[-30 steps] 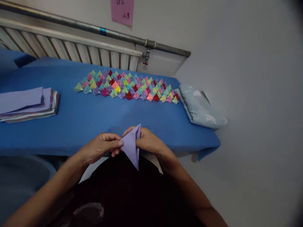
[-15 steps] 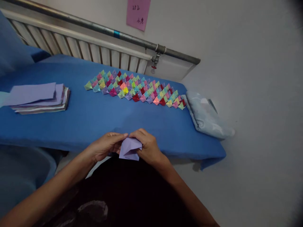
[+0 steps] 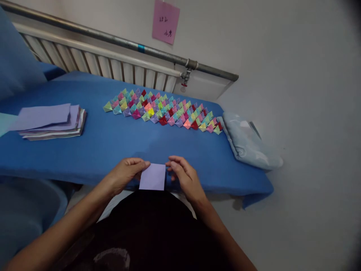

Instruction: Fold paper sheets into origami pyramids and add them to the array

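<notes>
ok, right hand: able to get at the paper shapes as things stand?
Probably yes. The right hand looks loosely open, and only blue cloth lies between it and the paper shapes; the left hand pinches the purple square.

Left fingers (image 3: 145,164) pinch lavender paper (image 3: 152,177) near corner.

A pink note (image 3: 166,22) hangs above a metal pipe (image 3: 166,56); a pale radiator (image 3: 116,69) stands below it.

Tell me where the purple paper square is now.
In the head view, the purple paper square is low, slightly left of centre, by the near edge of the blue cloth, pinched by the left hand, with the right hand beside it.
</notes>
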`<move>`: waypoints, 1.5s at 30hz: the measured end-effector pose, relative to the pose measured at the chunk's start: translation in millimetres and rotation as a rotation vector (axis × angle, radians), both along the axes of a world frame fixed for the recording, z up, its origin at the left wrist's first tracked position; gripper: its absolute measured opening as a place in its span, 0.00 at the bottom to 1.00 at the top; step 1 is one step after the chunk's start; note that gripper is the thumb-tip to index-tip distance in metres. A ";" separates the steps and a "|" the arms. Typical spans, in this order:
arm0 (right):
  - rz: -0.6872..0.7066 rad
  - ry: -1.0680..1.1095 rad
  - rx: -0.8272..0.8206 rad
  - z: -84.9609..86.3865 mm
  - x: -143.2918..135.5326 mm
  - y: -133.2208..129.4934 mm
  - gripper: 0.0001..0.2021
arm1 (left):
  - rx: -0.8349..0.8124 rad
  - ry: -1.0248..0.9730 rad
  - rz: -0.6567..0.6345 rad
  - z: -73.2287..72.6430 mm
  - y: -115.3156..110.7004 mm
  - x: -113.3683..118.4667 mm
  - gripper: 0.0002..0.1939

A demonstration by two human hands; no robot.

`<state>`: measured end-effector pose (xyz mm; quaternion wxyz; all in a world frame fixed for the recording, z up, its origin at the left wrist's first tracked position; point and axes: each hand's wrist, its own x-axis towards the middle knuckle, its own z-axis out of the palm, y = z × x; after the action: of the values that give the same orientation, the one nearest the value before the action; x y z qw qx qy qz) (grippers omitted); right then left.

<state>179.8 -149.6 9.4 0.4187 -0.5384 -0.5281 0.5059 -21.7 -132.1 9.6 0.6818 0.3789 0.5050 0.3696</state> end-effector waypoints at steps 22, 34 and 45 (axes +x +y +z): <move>0.095 0.338 -0.281 -7.1 -22.0 -1.5 0.34 | 0.103 0.023 0.062 1.3 -7.3 4.3 0.18; 0.137 0.242 -0.260 -12.7 -13.8 -4.5 0.24 | 0.113 0.014 0.161 -9.2 -2.9 4.8 0.21; 0.065 0.284 -0.120 -9.1 -13.8 -0.1 0.20 | 0.134 0.046 -0.059 -7.1 -8.0 3.8 0.21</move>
<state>166.0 -149.7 0.3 0.4398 -0.4681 -0.4495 0.6208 -18.0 -140.1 2.4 0.6538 0.4468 0.4834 0.3732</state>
